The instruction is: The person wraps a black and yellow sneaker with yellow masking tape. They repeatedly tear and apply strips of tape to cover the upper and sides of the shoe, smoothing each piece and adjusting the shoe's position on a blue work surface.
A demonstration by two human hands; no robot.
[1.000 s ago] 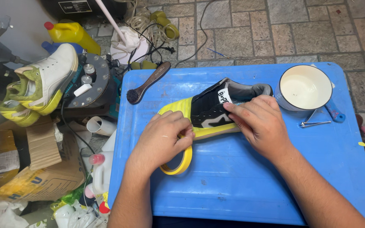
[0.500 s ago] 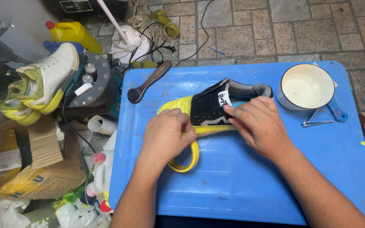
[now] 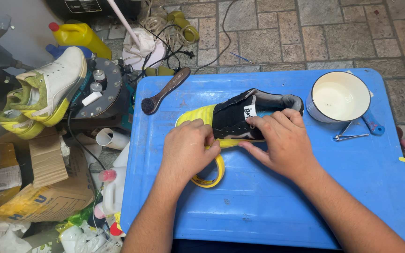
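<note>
A black shoe [image 3: 240, 119] with a yellow-taped toe lies on its side mid-desk [image 3: 268, 206]. The left hand [image 3: 188, 150] pinches a roll of yellow tape [image 3: 210, 174] against the sole; the right hand [image 3: 282, 143] presses flat on the shoe, fingers spread. A brush [image 3: 162, 90] lies behind, a white pot [image 3: 339, 97] and clippers [image 3: 351, 136] to the right.

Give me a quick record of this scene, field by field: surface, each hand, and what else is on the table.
surface: blue table
left hand: on yellow tape roll, at the shoe's taped toe
right hand: pressing on black shoe
also on table: white pot, wooden brush, metal clip
off table, left: white-and-yellow shoes
</note>
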